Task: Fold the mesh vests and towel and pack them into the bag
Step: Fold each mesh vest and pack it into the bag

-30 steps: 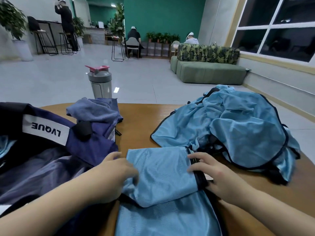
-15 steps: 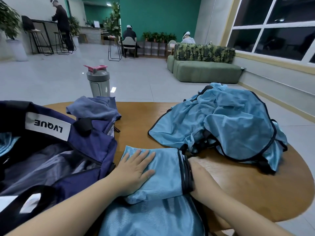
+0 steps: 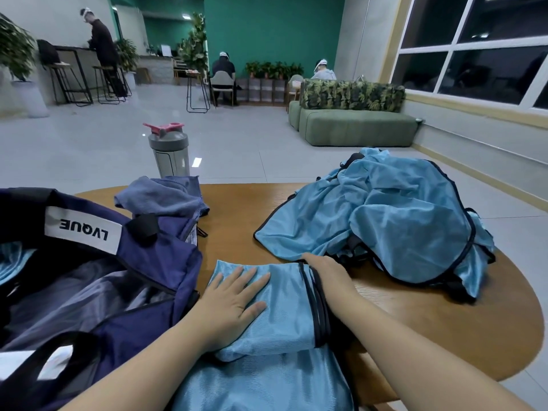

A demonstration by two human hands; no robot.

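Folded vest (image 3: 281, 310) lies under flat left hand (image 3: 234, 304), right hand (image 3: 329, 271) cupping its edge

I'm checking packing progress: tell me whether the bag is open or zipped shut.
Open. The bag gapes toward the camera, its lining showing and light blue fabric visible inside at the left edge.

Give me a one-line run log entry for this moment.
step: folding light blue mesh vest | left hand: flat on it | right hand: at its black-trimmed edge | navy fabric bag: open | unfolded vests: on table
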